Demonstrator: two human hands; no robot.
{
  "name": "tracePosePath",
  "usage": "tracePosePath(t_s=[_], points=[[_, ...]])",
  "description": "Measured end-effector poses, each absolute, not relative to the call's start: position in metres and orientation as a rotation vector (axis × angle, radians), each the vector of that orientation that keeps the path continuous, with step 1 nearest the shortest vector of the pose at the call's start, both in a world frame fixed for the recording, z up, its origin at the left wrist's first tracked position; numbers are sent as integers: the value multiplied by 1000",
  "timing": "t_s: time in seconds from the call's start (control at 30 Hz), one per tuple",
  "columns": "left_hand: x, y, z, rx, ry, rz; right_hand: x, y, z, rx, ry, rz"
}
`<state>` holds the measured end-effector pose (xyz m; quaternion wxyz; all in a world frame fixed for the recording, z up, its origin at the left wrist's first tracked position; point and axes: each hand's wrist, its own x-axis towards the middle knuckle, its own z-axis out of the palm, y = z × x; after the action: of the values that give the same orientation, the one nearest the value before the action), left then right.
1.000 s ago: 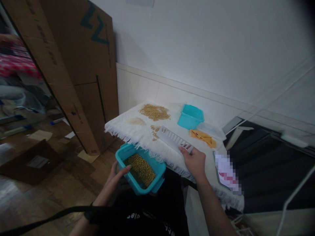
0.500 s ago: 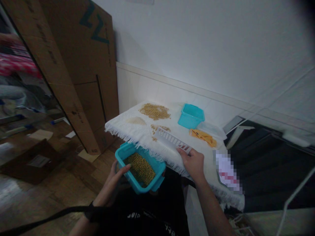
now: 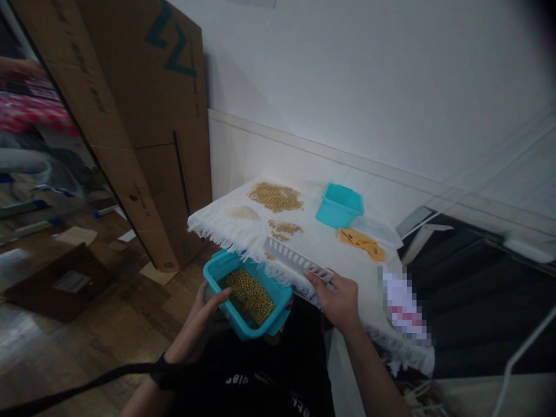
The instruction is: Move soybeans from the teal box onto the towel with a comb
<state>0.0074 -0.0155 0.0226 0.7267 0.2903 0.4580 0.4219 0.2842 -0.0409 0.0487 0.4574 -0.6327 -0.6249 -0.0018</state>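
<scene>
My left hand (image 3: 211,307) grips the rim of a turquoise plastic tub (image 3: 278,317), thumb over the edge. The tub is tilted below the table's fringed front edge, with yellow-green soybeans (image 3: 252,292) inside. My right hand (image 3: 339,301) is closed on the near end of a light grey slotted strip (image 3: 289,258). Its far end is down at the cloth by the edge, beside a few stray beans (image 3: 269,255). Further back lie a small bean patch (image 3: 284,229), a larger bean pile (image 3: 275,197) and a low heap of pale fine grains (image 3: 242,213).
A second turquoise tub (image 3: 339,211) stands at the back of the white cloth (image 3: 313,237), near a clear lid (image 3: 377,230) and an orange cloth (image 3: 360,243). A tall cardboard box (image 3: 160,133) rises at left. Behind it, part of another person's arm (image 3: 19,68) shows.
The slotted strip in my right hand has come toward me, to the table's front edge over the tub. Beans near that edge have shifted closer. My left hand and the tub stay nearly still.
</scene>
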Motion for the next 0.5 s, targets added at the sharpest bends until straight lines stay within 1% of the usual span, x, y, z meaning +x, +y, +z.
tracePosePath(t_s=[0.2,0.37,0.5], points=[[8,-17,20,650,998,924,271,-59,43,-1511,-1567,48],[11,-13,11,572,1076,939,271,-64,40,-1578,-1303,98],[13,-9,-3,499,1077,1007,265,-71,27,-1583,-1070,169]])
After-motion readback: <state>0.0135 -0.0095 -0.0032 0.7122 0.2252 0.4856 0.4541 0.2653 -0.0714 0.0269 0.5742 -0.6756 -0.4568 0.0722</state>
